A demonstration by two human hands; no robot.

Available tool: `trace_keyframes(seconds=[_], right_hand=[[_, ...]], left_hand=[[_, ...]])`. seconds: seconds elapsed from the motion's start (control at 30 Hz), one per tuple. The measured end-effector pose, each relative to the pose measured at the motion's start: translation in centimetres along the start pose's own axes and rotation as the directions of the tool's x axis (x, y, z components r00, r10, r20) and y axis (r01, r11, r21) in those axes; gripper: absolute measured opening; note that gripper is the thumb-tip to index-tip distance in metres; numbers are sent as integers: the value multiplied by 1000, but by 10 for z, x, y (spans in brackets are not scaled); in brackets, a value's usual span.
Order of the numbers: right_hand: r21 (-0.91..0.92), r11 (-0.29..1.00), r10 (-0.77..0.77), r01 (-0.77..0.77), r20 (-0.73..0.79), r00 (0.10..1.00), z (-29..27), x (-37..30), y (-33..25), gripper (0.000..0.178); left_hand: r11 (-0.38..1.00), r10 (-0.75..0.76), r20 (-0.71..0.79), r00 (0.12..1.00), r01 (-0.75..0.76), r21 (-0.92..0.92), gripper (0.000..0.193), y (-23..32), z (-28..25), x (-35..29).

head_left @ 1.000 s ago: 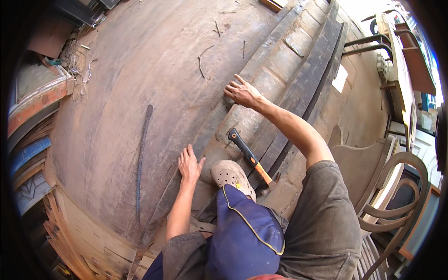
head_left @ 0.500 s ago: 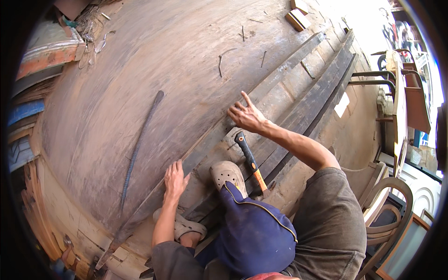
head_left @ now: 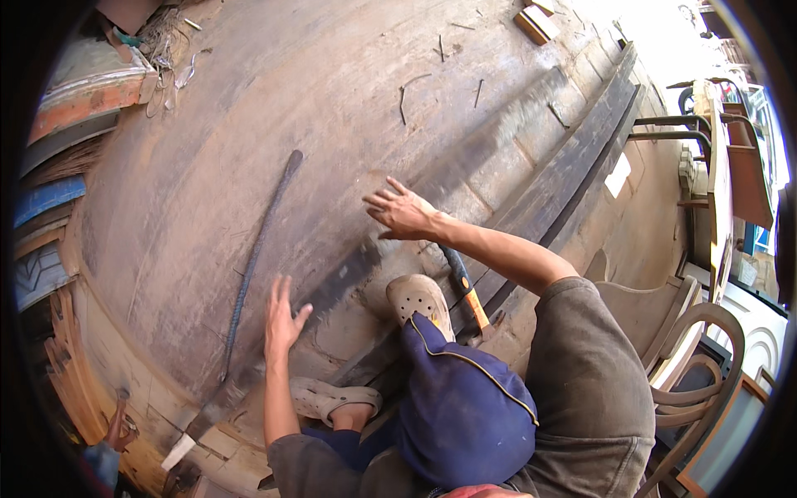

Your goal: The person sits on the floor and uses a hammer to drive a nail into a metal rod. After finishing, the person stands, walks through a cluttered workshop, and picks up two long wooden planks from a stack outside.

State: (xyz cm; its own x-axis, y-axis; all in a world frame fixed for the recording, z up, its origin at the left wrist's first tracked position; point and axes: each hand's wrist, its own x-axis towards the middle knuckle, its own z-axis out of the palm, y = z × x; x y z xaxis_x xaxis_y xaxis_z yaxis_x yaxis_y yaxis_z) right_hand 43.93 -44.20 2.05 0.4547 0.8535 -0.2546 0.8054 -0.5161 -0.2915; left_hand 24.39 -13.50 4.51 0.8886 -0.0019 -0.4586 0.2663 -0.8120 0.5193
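A long wooden beam (head_left: 349, 275), smeared by motion, runs diagonally across the floor in front of me. By its near part is my left hand (head_left: 284, 325), fingers stretched and thumb apart. My right hand (head_left: 404, 213) hangs over its middle with the fingers spread. Neither hand holds anything; whether either touches the beam I cannot tell. A hammer (head_left: 466, 290) with a black and orange handle lies beside my clog (head_left: 417, 300), partly behind my right forearm. Several dark beams (head_left: 573, 170) lie further right. Left of the blurred beam is a ribbed dark metal bar (head_left: 259, 249).
Wood blocks (head_left: 536, 25) and bent metal pieces lie at the far side. Chair frames (head_left: 730, 332) and a board on metal legs stand at right. Stacked boards (head_left: 79, 365) line the left edge, where another person's hand (head_left: 122, 422) shows at lower left.
Both hands have moved left, away from the beam they were resting on or near. The beam was sharp and is now blurred, shifting or turning. The view has shifted slightly.
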Motion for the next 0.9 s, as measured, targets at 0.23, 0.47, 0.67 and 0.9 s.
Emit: trace_keyframes(seconds=[0.23,0.47,0.67,0.9], right_hand=[[140,939,328,-313,-101,939,2,-36,-25,65],[129,963,246,-237,-53,968,13,-64,-17,82],[-84,989,127,-125,15,992,38,-74,4,73],[-11,998,71,-70,138,988,13,-43,23,67]], left_hand=[[966,-69,-2,998,67,252,101,24,34,-12],[922,-13,-21,1000,20,386,84,0,81,-5],[946,18,100,995,-50,322,81,8,64,7],[997,-67,230,971,54,61,92,1,33,21]])
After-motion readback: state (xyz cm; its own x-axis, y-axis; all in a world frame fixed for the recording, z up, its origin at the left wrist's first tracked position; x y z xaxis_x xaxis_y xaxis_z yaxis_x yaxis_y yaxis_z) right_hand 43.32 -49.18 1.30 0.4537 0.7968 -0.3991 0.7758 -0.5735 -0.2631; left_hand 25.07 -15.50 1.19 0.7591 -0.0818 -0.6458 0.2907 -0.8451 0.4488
